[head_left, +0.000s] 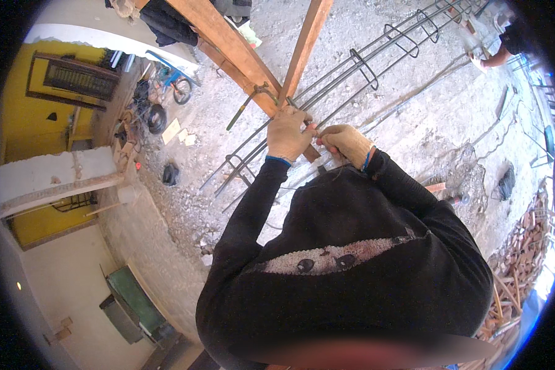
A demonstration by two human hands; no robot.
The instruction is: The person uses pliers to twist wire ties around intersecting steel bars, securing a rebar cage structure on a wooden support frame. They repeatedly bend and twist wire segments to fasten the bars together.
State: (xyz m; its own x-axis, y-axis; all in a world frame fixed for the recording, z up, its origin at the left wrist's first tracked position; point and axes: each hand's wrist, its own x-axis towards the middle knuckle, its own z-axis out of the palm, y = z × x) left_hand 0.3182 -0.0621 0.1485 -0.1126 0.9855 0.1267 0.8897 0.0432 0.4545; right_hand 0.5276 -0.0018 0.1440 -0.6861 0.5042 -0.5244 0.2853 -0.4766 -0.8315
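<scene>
Both my hands wear pale work gloves with bare fingertips showing. My left hand [288,134] is closed over a long steel rebar cage [336,75] where wooden beams [240,52] meet under it. My right hand [346,143] is beside it, its fingers pinched together near the left fingertips; what lies between them is too small to make out. A pincer-like tool with a yellow-green handle [242,112] rests against the beam, left of my left hand. A short end of wood [311,152] shows below my hands.
Bent wire stirrups [365,69] ring the cage toward the upper right. Another person's hand [496,59] is at the far right. Rubble covers the rough ground [413,117]. Broken bricks [524,253] are heaped at the lower right; a black tyre-like ring [156,117] lies left.
</scene>
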